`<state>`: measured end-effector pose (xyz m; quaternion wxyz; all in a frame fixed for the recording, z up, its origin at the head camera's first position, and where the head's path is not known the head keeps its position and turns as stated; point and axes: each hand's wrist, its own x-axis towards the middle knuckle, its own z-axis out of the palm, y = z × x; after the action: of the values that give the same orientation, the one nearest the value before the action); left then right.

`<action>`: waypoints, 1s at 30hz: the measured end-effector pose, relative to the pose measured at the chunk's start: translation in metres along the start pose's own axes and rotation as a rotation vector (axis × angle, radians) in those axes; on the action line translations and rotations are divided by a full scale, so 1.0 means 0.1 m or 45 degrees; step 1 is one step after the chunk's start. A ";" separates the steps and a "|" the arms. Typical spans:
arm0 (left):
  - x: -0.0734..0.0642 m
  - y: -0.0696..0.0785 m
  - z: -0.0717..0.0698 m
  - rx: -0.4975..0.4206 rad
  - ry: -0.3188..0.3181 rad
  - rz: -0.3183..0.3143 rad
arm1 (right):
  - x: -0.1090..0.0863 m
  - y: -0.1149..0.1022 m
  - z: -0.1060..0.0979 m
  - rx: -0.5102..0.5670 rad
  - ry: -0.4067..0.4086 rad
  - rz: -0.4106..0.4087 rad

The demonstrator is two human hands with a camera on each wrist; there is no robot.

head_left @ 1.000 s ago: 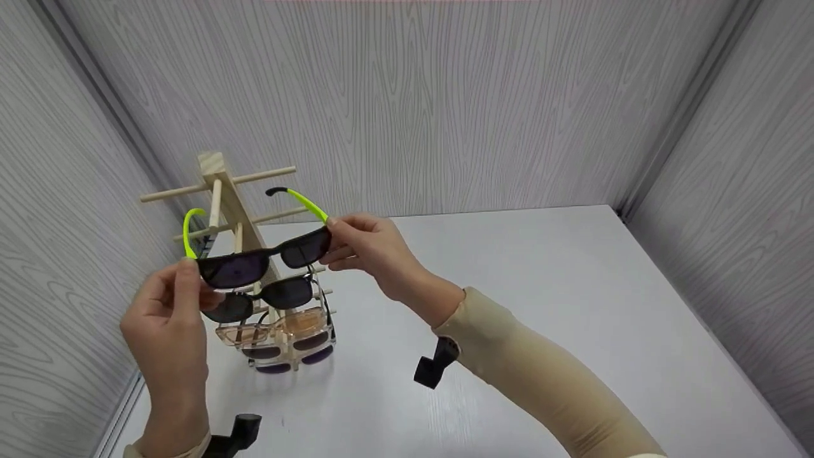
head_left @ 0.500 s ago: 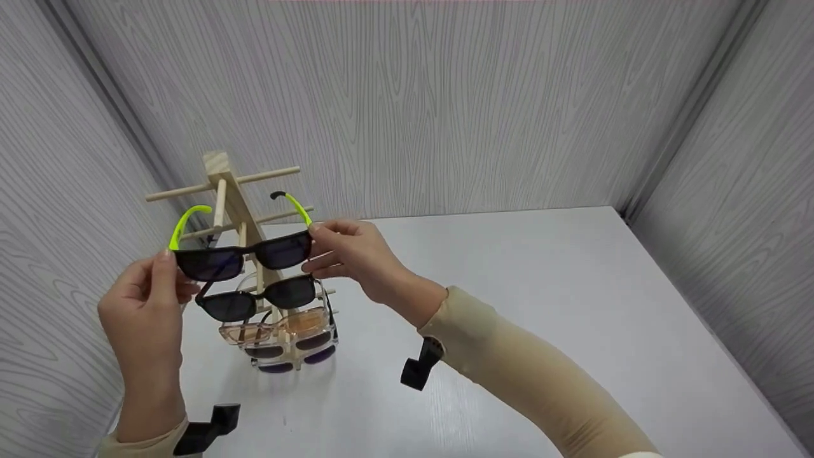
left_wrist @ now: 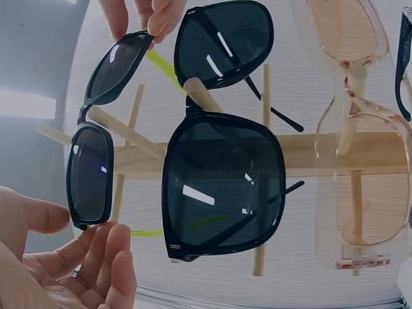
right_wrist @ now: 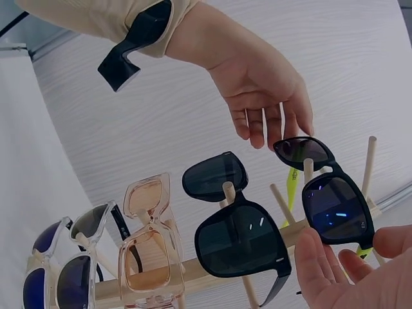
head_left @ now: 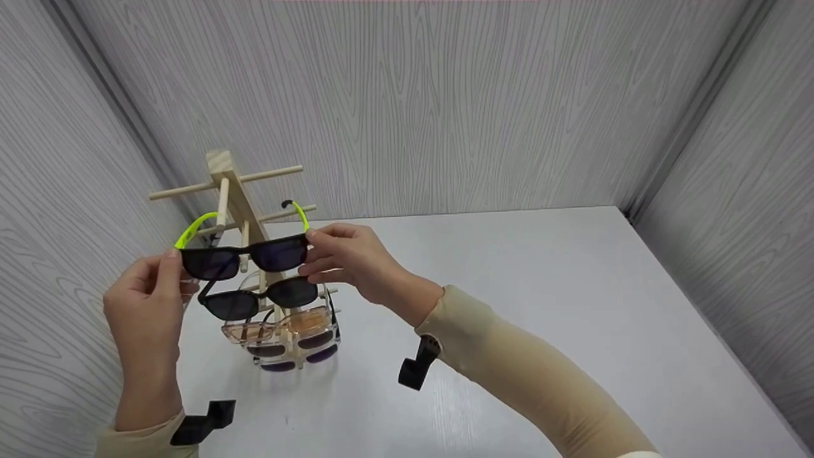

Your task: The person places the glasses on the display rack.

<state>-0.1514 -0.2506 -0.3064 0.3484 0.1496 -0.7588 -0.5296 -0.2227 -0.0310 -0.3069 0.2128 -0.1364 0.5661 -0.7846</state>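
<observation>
Sunglasses with a black front and neon yellow temples [head_left: 219,263] face me at the wooden display rack [head_left: 236,196]. My left hand [head_left: 145,296] pinches them at the left hinge, thumb in front. At the opposite hinge, my right hand [head_left: 353,261] pinches the other corner, its lower fingers spread beside the lens. In the left wrist view, the bridge of these sunglasses [left_wrist: 91,174] sits right at a nose peg [left_wrist: 122,132], whose end pokes out past it. Their temples reach back over the rack's crossbars. Black sunglasses [head_left: 232,305] hang on the row directly below.
Lower on the rack are clear peach-framed glasses [head_left: 308,321] and two more dark-lensed pairs with clear frames [right_wrist: 80,283]. A bare crossbar [head_left: 273,173] and peg top the rack. The white table [head_left: 509,286] extends right, enclosed by grey wood-grain walls [head_left: 407,108].
The yellow-templed sunglasses have moved left and levelled out, settling at the rack's peg below the top one. Both hands travelled with them, mostly in the first half second; since then only slight shifts.
</observation>
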 end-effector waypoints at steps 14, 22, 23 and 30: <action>-0.03 -0.01 0.01 0.128 -0.045 -0.019 | -0.01 0.01 -0.03 -0.073 0.044 -0.012; -0.03 -0.06 0.00 0.051 -0.018 -0.032 | -0.02 0.03 -0.10 -0.071 0.001 -0.016; -0.03 -0.07 -0.01 0.034 -0.013 -0.039 | -0.02 0.03 -0.11 -0.073 0.001 -0.015; -0.09 -0.10 -0.07 -0.006 0.055 -0.020 | -0.10 0.08 -0.20 -0.036 -0.008 0.016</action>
<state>-0.1417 -0.2543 -0.3176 0.3607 0.1661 -0.7487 -0.5308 -0.2220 -0.0112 -0.3203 0.2177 -0.1383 0.5772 -0.7748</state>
